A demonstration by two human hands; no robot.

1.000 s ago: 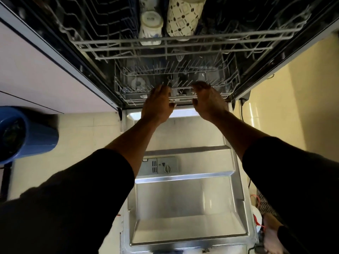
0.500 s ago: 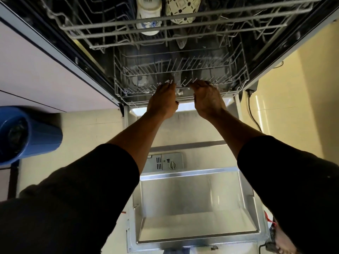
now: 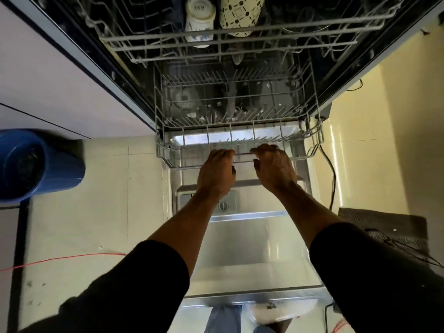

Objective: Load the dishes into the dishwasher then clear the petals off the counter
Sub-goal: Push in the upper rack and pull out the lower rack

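Dishwasher door (image 3: 252, 246) lies open, flat, near centre. Lower rack (image 3: 310, 150) sits partway out over the door's far end. Left hand (image 3: 217, 171) and right hand (image 3: 274, 167) are side by side on the rack's near front rail, fingers of both curled over the wire and gripping it. Upper rack (image 3: 216, 42), far centre, carries a white mug (image 3: 199, 18) and a patterned cup (image 3: 240, 13), just beside each other. Blue bin (image 3: 36, 164) on the floor, left.
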